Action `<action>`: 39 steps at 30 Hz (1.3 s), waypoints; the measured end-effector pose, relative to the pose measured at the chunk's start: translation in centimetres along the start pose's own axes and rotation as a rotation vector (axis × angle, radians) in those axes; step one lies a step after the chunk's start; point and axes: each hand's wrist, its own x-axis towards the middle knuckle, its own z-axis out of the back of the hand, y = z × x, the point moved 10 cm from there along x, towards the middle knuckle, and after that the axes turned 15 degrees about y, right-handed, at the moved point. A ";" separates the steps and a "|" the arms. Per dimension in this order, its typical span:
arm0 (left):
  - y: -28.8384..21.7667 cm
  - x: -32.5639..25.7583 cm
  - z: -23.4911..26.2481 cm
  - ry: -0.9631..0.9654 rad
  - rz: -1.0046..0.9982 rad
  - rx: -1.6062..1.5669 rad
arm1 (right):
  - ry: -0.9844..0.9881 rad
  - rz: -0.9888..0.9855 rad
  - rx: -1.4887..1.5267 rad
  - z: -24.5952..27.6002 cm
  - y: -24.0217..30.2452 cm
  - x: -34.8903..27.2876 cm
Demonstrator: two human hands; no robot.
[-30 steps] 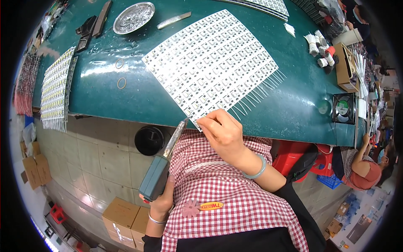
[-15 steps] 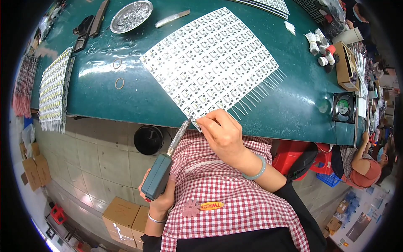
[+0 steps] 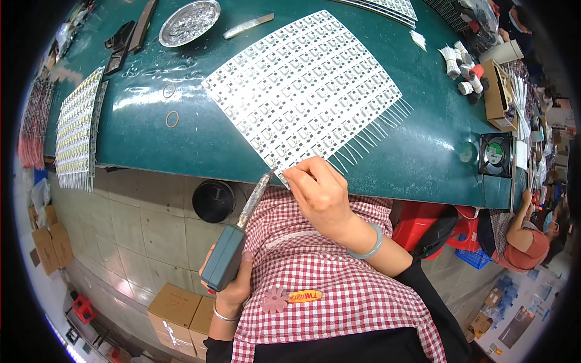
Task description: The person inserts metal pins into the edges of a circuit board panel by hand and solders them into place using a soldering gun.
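Observation:
A large white panel of circuit boards (image 3: 302, 85) lies on the green table, with its nearest corner at the front edge. My left hand (image 3: 241, 281) is wrapped round a soldering gun (image 3: 224, 257) with a dark green body. Its long, crusted tip reaches up to the panel's near corner. Beside that tip, my right hand (image 3: 324, 193) pinches with thumb and forefinger at the same corner. Whatever lies between those fingertips is hidden. Thin white wires (image 3: 369, 136) stick out in a row along the panel's right-hand edge, beyond my right hand.
A metal dish (image 3: 189, 24) of silvery scraps stands at the far left, near a wrapped stick (image 3: 248, 26). Two rubber bands (image 3: 172, 119) lie left of the panel. More wired boards (image 3: 78, 130) overhang the left edge. A small fan (image 3: 496, 155) stands right; a black bucket (image 3: 213, 201) is below.
The soldering gun's body has shifted slightly left, and its tip has edged up a little at the panel's corner. My right hand stays almost still.

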 end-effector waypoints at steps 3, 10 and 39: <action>0.1 0.0 -0.1 0.004 0.028 -0.013 | -0.001 -0.005 -0.005 0.0 0.0 0.0; -0.5 -0.1 0.2 -0.003 -0.005 -0.018 | -0.014 -0.026 0.012 0.3 0.2 -0.1; -1.8 0.7 0.6 -0.085 -0.126 0.023 | -0.051 0.105 -0.095 -1.5 1.5 -0.3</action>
